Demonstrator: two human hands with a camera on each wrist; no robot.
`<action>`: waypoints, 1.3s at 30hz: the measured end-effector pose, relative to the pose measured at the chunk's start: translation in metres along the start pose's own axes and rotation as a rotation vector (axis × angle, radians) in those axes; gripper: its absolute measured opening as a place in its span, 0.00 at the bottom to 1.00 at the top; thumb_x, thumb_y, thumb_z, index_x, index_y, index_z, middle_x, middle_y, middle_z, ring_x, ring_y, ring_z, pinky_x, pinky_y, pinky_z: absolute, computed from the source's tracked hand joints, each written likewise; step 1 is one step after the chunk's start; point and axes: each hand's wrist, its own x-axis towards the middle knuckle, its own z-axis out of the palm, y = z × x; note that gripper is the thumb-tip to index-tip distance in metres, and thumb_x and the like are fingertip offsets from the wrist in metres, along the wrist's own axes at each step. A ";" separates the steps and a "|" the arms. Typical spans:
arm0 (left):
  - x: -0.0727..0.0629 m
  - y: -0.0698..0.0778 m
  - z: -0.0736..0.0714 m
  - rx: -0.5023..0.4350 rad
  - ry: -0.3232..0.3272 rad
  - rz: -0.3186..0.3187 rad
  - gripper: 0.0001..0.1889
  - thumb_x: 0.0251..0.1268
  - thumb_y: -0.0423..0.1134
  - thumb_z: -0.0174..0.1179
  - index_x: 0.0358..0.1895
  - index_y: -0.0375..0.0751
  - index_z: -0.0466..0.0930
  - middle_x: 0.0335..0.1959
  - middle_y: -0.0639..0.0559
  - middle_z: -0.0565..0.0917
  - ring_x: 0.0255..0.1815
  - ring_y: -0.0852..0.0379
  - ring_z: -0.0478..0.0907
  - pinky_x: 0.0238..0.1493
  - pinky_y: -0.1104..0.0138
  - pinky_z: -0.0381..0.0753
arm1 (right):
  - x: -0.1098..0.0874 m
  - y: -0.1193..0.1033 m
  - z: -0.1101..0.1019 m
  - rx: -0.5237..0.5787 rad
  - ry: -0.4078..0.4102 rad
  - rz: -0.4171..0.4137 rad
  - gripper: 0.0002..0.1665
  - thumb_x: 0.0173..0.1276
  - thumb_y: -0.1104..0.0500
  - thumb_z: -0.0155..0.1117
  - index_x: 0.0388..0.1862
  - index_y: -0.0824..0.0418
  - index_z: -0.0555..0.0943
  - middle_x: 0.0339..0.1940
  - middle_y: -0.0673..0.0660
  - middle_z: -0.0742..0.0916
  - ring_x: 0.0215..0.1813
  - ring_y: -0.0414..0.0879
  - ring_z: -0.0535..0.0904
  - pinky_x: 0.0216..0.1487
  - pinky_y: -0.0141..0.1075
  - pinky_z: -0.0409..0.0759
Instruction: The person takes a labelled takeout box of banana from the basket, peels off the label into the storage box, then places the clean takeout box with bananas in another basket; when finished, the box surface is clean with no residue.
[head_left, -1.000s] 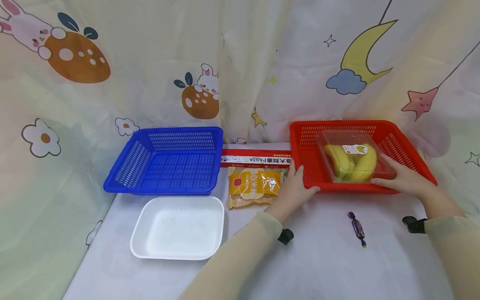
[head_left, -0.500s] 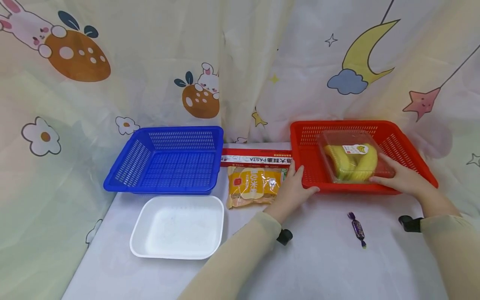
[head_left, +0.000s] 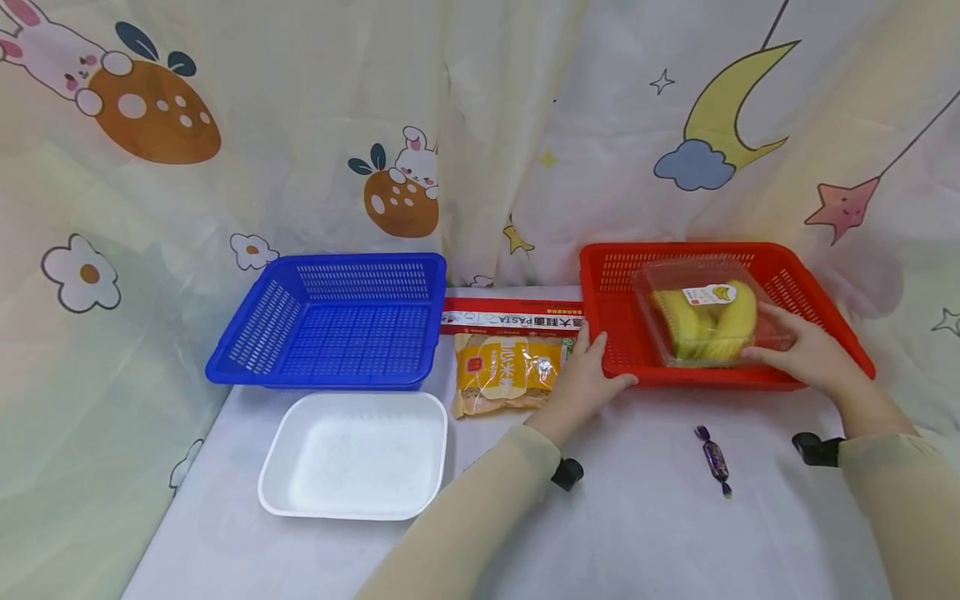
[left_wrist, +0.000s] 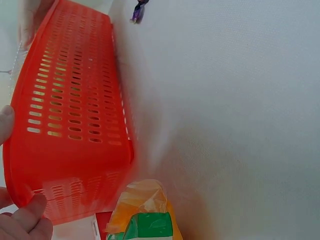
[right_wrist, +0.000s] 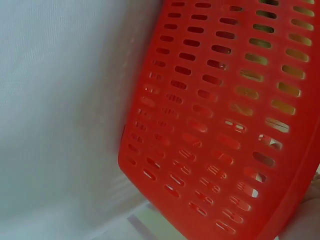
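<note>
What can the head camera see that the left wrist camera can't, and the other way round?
Only the head view shows the blue basket, the white tray and the moon.

Only the left wrist view shows the rows of slots on the near outer side of the red basket.

Both show the red basket, the candy, the yellow bag and the left hand.

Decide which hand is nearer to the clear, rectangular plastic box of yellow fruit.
Right. The right hand holds the box at its right side; the left hand, farther left, grips the red rectangular plastic basket.
</note>
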 end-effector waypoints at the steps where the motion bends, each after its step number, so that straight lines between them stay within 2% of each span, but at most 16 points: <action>1: 0.000 0.000 0.000 0.003 0.001 0.001 0.43 0.49 0.60 0.62 0.70 0.57 0.54 0.74 0.61 0.42 0.70 0.53 0.56 0.51 0.61 0.78 | -0.001 -0.001 0.000 0.000 0.006 0.002 0.56 0.57 0.38 0.60 0.73 0.55 0.40 0.65 0.78 0.58 0.62 0.73 0.49 0.47 0.70 0.64; 6: -0.001 0.001 -0.001 0.007 0.004 0.002 0.43 0.49 0.59 0.62 0.70 0.57 0.54 0.74 0.60 0.42 0.71 0.53 0.55 0.51 0.61 0.78 | -0.004 -0.004 -0.001 0.018 0.024 0.006 0.55 0.58 0.38 0.59 0.73 0.55 0.41 0.65 0.77 0.60 0.59 0.72 0.55 0.47 0.68 0.67; 9: -0.001 0.001 -0.002 0.003 -0.002 0.000 0.43 0.48 0.60 0.62 0.70 0.57 0.53 0.74 0.60 0.42 0.71 0.53 0.55 0.51 0.61 0.78 | -0.005 -0.006 -0.002 0.042 0.051 0.020 0.55 0.57 0.37 0.59 0.73 0.50 0.40 0.66 0.76 0.59 0.60 0.72 0.55 0.46 0.67 0.67; 13: -0.001 0.000 -0.003 -0.009 -0.014 -0.001 0.44 0.48 0.61 0.62 0.70 0.58 0.53 0.74 0.62 0.42 0.71 0.53 0.55 0.53 0.60 0.77 | -0.009 -0.009 -0.006 0.090 0.101 0.059 0.53 0.56 0.35 0.58 0.72 0.39 0.39 0.70 0.73 0.54 0.63 0.72 0.52 0.46 0.67 0.68; 16: 0.003 -0.001 -0.005 -0.011 0.005 0.017 0.45 0.48 0.63 0.60 0.70 0.57 0.52 0.74 0.61 0.45 0.70 0.53 0.56 0.54 0.58 0.76 | -0.012 -0.013 -0.010 0.110 0.118 0.066 0.52 0.57 0.36 0.58 0.72 0.38 0.39 0.71 0.71 0.50 0.67 0.73 0.45 0.47 0.70 0.64; 18: 0.005 0.000 -0.009 -0.016 0.033 0.041 0.45 0.48 0.64 0.59 0.70 0.57 0.50 0.73 0.60 0.49 0.70 0.54 0.57 0.56 0.58 0.75 | -0.015 -0.016 -0.013 0.119 0.120 0.059 0.51 0.58 0.37 0.58 0.72 0.39 0.40 0.72 0.70 0.48 0.69 0.73 0.39 0.47 0.71 0.61; 22: 0.009 0.006 -0.023 -0.055 0.067 0.087 0.44 0.51 0.64 0.57 0.71 0.58 0.48 0.73 0.60 0.51 0.70 0.55 0.55 0.59 0.58 0.72 | -0.019 -0.022 -0.017 0.136 0.121 0.035 0.50 0.60 0.40 0.58 0.72 0.40 0.41 0.72 0.70 0.48 0.69 0.73 0.40 0.49 0.72 0.59; 27: 0.015 0.020 -0.047 -0.148 0.000 0.097 0.43 0.51 0.63 0.58 0.70 0.62 0.48 0.73 0.63 0.48 0.72 0.58 0.51 0.59 0.54 0.71 | -0.023 -0.025 -0.020 0.138 0.134 0.028 0.50 0.59 0.41 0.59 0.72 0.40 0.42 0.71 0.72 0.50 0.67 0.74 0.45 0.48 0.69 0.65; 33: 0.032 0.032 -0.072 -0.185 -0.052 0.153 0.44 0.51 0.63 0.58 0.70 0.67 0.44 0.73 0.65 0.46 0.73 0.59 0.48 0.64 0.52 0.65 | -0.034 -0.031 -0.023 0.121 0.130 0.024 0.51 0.57 0.41 0.62 0.72 0.39 0.42 0.68 0.75 0.55 0.60 0.73 0.55 0.36 0.60 0.77; 36: 0.041 0.035 -0.081 -0.233 -0.066 0.181 0.44 0.52 0.62 0.58 0.71 0.66 0.43 0.73 0.64 0.46 0.73 0.60 0.46 0.66 0.52 0.62 | -0.041 -0.036 -0.023 0.110 0.141 -0.007 0.51 0.57 0.43 0.63 0.72 0.38 0.45 0.65 0.75 0.60 0.54 0.69 0.62 0.30 0.50 0.81; 37: 0.043 0.035 -0.084 -0.248 -0.073 0.192 0.44 0.53 0.61 0.58 0.71 0.65 0.43 0.73 0.64 0.45 0.73 0.60 0.45 0.66 0.52 0.61 | -0.043 -0.038 -0.023 0.104 0.149 -0.021 0.50 0.57 0.44 0.64 0.72 0.39 0.46 0.64 0.74 0.61 0.52 0.67 0.64 0.29 0.45 0.81; 39: 0.048 0.037 -0.088 -0.269 -0.077 0.218 0.45 0.53 0.60 0.58 0.71 0.64 0.41 0.74 0.63 0.43 0.74 0.60 0.43 0.67 0.51 0.60 | -0.047 -0.042 -0.024 0.101 0.166 -0.050 0.49 0.56 0.46 0.65 0.72 0.39 0.48 0.63 0.73 0.63 0.48 0.54 0.70 0.26 0.36 0.80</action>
